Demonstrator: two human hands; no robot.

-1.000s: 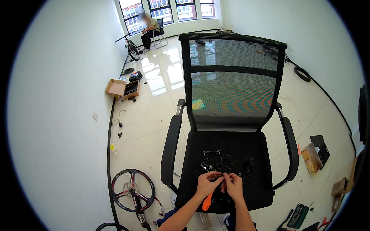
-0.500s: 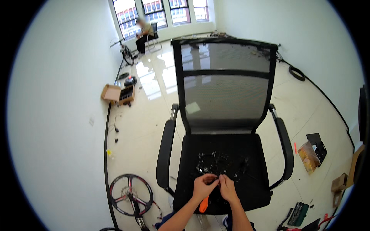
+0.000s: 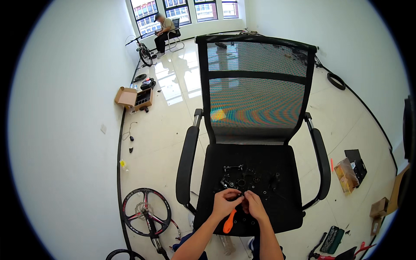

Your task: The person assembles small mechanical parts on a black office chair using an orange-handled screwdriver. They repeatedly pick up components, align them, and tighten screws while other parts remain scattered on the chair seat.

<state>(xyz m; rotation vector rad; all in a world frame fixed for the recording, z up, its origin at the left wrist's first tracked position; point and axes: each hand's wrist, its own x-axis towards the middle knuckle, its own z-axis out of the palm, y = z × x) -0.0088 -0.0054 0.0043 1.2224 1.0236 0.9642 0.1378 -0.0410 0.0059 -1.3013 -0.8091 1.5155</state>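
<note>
Over the black chair seat (image 3: 277,156), my left hand (image 3: 225,203) and my right hand (image 3: 254,205) meet with fingers closed at the tips. Whatever they pinch is small and dark, mostly hidden by the fingers. A tool with an orange handle (image 3: 229,222), its far end out of sight, is beside my left wrist. Just beyond my fingers, small dark metal parts (image 3: 234,167) are spread on the seat, with a ring (image 3: 241,183) and a dark jointed part (image 3: 274,181) among them. Several little round pieces (image 3: 246,219) lie nearer me.
Armrests (image 3: 187,167) and a mesh backrest (image 3: 255,104) frame the seat. On the floor at left are a spoked wheel (image 3: 147,212) and an open cardboard box (image 3: 128,97). A clear-covered box (image 3: 346,175) and green case (image 3: 333,239) lie right. Someone (image 3: 166,32) sits far off near a bicycle (image 3: 144,53).
The chair and the seat parts appear slightly higher in the picture, which is sharper now. My hands stay together over the seat, with a small shift of the fingers.
</note>
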